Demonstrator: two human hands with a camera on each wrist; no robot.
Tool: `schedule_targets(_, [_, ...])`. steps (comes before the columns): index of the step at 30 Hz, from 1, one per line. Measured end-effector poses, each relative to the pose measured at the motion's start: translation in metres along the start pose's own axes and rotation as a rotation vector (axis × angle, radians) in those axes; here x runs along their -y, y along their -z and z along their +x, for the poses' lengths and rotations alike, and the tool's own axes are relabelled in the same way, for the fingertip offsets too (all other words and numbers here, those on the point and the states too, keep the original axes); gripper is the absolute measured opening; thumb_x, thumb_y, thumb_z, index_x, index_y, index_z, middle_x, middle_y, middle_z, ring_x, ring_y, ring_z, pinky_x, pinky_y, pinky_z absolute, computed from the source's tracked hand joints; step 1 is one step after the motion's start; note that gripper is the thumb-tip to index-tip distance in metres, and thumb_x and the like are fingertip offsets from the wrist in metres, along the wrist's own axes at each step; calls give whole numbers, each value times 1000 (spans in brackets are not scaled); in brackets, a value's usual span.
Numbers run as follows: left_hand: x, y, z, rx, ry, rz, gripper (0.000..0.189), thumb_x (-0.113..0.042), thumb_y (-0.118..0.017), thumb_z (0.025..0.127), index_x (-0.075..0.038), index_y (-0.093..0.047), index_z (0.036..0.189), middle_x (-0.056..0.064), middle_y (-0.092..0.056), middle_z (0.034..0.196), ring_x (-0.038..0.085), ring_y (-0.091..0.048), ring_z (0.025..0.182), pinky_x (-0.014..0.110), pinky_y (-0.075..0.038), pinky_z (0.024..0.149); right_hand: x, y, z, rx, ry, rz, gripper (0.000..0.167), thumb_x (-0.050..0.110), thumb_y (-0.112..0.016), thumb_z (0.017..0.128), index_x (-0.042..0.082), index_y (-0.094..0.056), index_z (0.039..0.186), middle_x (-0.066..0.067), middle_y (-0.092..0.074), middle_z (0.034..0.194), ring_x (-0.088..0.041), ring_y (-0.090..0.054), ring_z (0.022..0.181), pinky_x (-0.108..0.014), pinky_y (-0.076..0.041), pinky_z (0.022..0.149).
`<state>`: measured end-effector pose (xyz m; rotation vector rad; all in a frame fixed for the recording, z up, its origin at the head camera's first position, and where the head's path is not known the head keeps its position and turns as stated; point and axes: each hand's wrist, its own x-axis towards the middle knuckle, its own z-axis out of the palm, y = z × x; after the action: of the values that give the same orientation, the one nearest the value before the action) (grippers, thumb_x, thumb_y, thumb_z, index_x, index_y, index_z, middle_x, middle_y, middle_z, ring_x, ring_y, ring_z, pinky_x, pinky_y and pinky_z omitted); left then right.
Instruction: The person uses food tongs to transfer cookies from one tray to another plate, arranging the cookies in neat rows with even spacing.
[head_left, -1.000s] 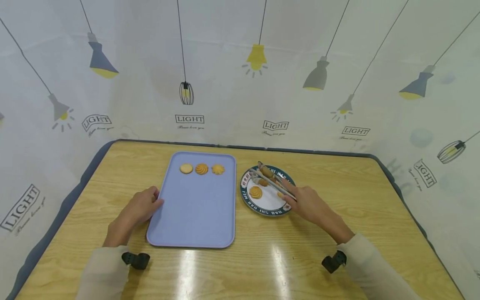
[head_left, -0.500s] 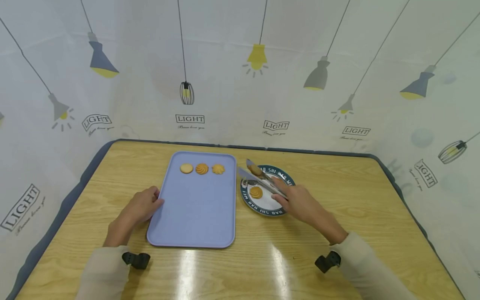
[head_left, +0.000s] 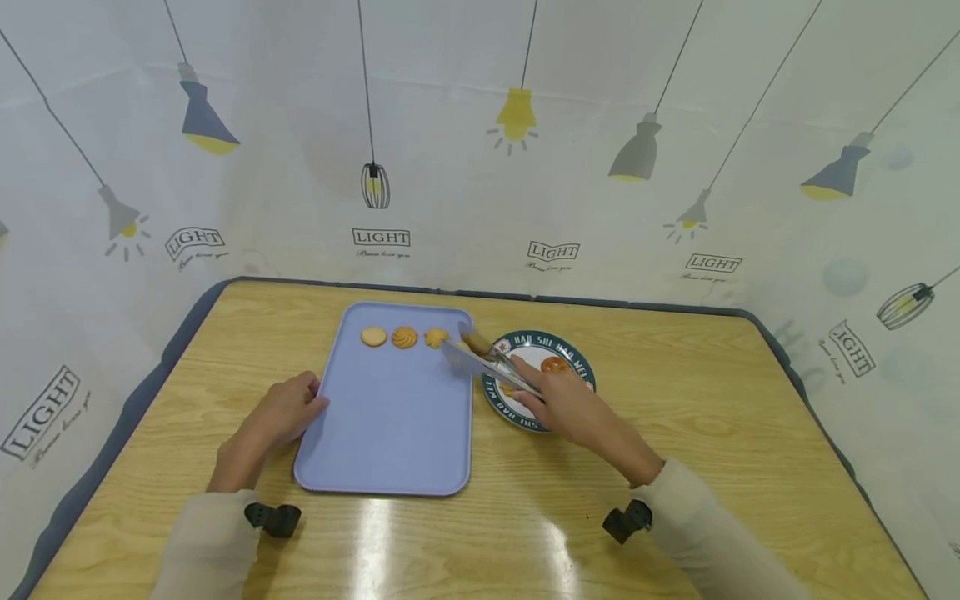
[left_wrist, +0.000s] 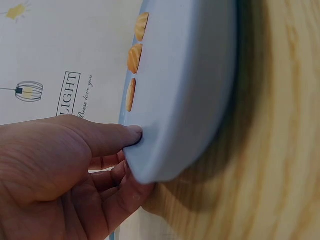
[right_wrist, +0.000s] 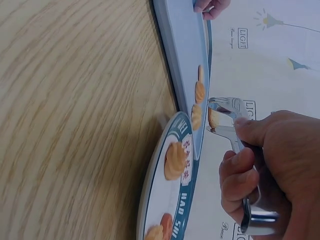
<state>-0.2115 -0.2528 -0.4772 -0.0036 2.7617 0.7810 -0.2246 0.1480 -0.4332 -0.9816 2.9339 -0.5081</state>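
Note:
My left hand (head_left: 279, 414) pinches the left rim of a lavender-blue tray (head_left: 382, 425), thumb on top and fingers underneath in the left wrist view. My right hand (head_left: 576, 408) grips metal food tongs (right_wrist: 265, 217), whose tips hang over the tray's right edge in the head view. A small golden cookie (right_wrist: 213, 118) sits between those tips. Along the tray's far end lie a plain round cookie (head_left: 373, 336), a swirled cookie (head_left: 405, 337) and a flower-shaped cookie (head_left: 435, 337), partly behind the tongs.
Right of the tray stands a round plate (head_left: 528, 421) with a dark green lettered rim. It bears a swirled cookie (right_wrist: 175, 161), a reddish-brown ring-like cookie (head_left: 554, 364) and another piece (right_wrist: 154, 232). A patterned curtain (head_left: 450, 125) hangs behind the wooden table (head_left: 675, 375).
My right hand has moved left with the tongs, carrying a cookie from over the plate to the tray's right edge. The left hand has stayed on the tray rim.

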Motion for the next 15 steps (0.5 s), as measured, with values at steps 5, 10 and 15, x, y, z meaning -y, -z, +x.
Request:
schedule_targets(5, [0, -1, 0, -4, 10, -9, 26, -17, -53, 99, 6, -51, 112, 15, -59, 90, 23, -55, 77, 32, -45, 64, 8, -7, 8, 36, -14, 9, 56, 27, -59, 100, 8, -41, 150, 5, -45, 56, -6, -38, 45, -22, -32, 46])
schedule_targets(10, [1, -1, 0, 3, 3, -14, 26, -17, -52, 99, 6, -51, 112, 16, -59, 91, 23, -56, 78, 32, -45, 64, 14, -14, 15, 70, -31, 16, 54, 28, -57, 101, 13, -42, 150, 4, -46, 60, -7, -41, 49, -22, -33, 48])
schedule_targets(15, [1, -1, 1, 0, -8, -14, 25, -17, -52, 99, 5, -50, 111, 16, -59, 91, 23, -55, 78, 32, -45, 65, 18, -19, 19, 91, -49, 18, 54, 28, -58, 101, 12, -43, 150, 1, -50, 66, -9, -43, 51, -23, -34, 49])
